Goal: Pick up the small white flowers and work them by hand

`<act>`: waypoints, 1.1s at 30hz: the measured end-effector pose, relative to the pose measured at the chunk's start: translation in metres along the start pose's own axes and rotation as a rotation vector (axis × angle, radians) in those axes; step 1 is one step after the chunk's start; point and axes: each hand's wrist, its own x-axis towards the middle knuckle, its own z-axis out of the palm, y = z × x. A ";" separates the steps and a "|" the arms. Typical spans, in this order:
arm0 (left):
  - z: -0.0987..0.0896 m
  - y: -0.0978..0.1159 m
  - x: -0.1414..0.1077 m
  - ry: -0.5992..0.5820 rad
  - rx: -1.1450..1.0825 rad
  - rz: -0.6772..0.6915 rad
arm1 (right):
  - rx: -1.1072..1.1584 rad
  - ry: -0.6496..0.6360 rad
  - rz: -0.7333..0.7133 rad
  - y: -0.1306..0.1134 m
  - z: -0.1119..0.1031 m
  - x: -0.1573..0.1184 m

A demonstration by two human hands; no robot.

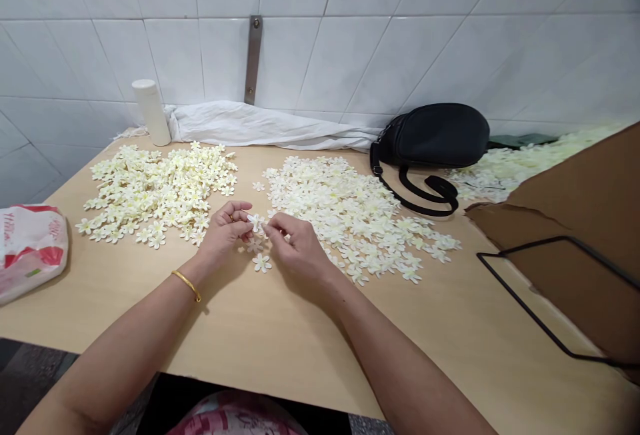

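Note:
Between my two hands is a small white artificial flower [256,222], held up just above the table. My left hand [227,227] pinches its left side between thumb and fingers. At its right edge, the thumb and forefinger of my right hand [296,243] are pressed together on the flower. Two loose white flowers lie below, one of them a five-petalled flower [261,262] and the other partly hidden. To the left spreads a pile of cream flowers with yellow centres [160,185]. A wider heap of whiter flowers [335,202] lies behind and right of my right hand.
A white bottle [151,112] and a long white cloth [270,127] stand along the tiled wall. Right of these lies a black bag [440,135] with its strap. A cardboard box [580,222] and black metal frame [530,308] fill the right side. A red-white packet [33,248] sits left.

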 end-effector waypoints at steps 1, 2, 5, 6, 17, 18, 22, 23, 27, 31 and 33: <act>0.001 0.000 -0.001 -0.026 0.005 0.006 | 0.028 0.071 0.042 0.002 0.000 0.002; 0.003 0.000 -0.002 -0.048 0.015 0.012 | 0.053 0.106 0.065 0.004 0.000 0.003; 0.009 0.001 -0.006 -0.078 0.073 0.024 | 0.151 0.018 0.080 0.007 0.002 0.005; 0.010 0.000 -0.006 -0.067 0.099 0.026 | 0.184 -0.017 0.085 0.007 0.003 0.005; 0.014 -0.003 -0.008 0.088 0.153 0.012 | 0.180 0.071 0.214 0.003 0.007 0.005; 0.013 -0.003 -0.008 0.098 0.141 0.012 | 0.184 0.078 0.216 0.004 0.006 0.005; 0.013 -0.001 -0.008 0.069 0.132 -0.011 | 0.240 0.078 0.228 0.006 0.004 0.006; 0.013 0.000 -0.009 0.043 0.126 -0.023 | 0.254 0.073 0.231 0.007 0.004 0.006; 0.015 0.001 -0.012 -0.076 0.121 -0.046 | 0.283 0.077 0.228 0.009 0.005 0.007; 0.015 -0.002 -0.012 -0.072 0.118 -0.038 | 0.396 0.067 0.266 0.010 0.007 0.008; 0.015 -0.002 -0.011 -0.036 0.102 -0.053 | 0.498 0.064 0.286 0.011 0.007 0.008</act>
